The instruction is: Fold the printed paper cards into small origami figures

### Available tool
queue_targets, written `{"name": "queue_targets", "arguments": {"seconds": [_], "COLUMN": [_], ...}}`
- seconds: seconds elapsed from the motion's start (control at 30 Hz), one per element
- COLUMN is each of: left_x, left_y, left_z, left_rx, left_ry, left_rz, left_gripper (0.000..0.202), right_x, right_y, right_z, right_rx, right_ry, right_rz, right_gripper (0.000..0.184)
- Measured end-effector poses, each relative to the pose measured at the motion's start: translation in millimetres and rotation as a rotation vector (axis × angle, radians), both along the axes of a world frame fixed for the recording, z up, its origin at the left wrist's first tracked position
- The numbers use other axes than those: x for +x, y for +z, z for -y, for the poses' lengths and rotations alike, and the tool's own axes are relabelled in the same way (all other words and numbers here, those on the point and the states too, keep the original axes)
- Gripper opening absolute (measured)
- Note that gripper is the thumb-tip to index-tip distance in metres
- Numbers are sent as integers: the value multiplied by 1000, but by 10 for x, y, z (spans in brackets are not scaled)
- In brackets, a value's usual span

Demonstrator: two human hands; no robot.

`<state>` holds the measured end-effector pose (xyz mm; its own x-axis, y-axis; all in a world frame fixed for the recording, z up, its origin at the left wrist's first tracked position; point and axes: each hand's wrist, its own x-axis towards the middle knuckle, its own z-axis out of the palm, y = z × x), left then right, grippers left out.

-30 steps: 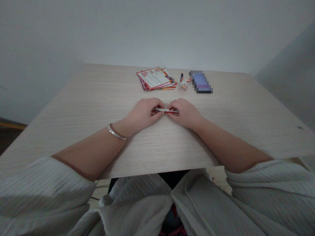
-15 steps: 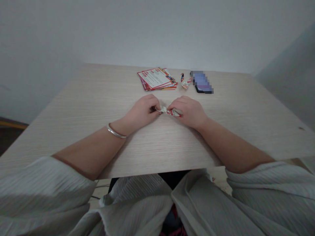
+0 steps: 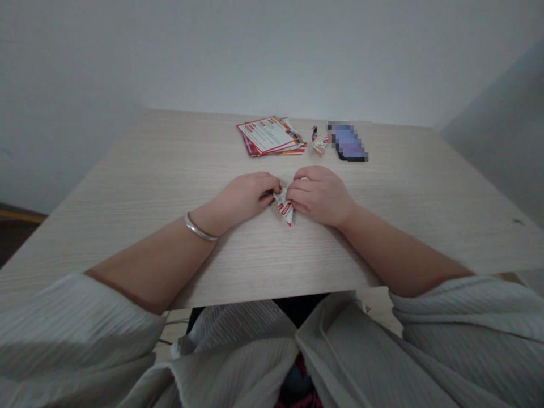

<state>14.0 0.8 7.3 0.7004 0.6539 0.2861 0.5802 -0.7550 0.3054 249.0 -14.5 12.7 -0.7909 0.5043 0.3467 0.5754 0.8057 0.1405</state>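
Observation:
Both of my hands rest on the light wooden table [image 3: 170, 170] near its middle. Between them is a small folded piece of red and white printed paper [image 3: 284, 207], its point aimed toward me. My left hand [image 3: 246, 195], with a silver bangle on the wrist, pinches the paper's left side with curled fingers. My right hand [image 3: 318, 195] grips its right side, fingers folded in.
A stack of red-bordered printed sheets [image 3: 270, 136] lies at the far side of the table. Beside it sit a small folded paper figure [image 3: 318, 141] and a phone [image 3: 348, 143]. Grey walls close in behind and to the right.
The folded paper lay flat and stretched sideways between my hands; now it has been turned and folded so a point hangs toward me. My hands have drawn closer together.

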Motion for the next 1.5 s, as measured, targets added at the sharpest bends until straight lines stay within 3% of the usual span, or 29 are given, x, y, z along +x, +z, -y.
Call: {"name": "queue_targets", "arguments": {"seconds": [0.2,0.3,0.9,1.23,1.37,1.5], "left_x": [17,55,101,97,83,83], "left_y": [45,93,145,141,148,160], "left_z": [14,59,88,111,96,110], "left_rx": [194,259,356,278,217,178], "left_ry": [12,-54,12,33,15,76], "left_rz": [-50,-160,-320,-302,-275,-299], "left_gripper": [21,24,24,22,25,25], "right_x": [-33,-30,-25,-14,12,31], "right_y": [-9,-2,-14,-59,-64,-74], "right_z": [20,6,-32,-54,-92,-130], "right_rx": [0,-32,29,131,94,-6], "right_ry": [-39,-57,-86,-82,-40,-10], "right_rz": [-15,-35,-16,45,92,6], "right_gripper": [26,26,31,30,33,26]}}
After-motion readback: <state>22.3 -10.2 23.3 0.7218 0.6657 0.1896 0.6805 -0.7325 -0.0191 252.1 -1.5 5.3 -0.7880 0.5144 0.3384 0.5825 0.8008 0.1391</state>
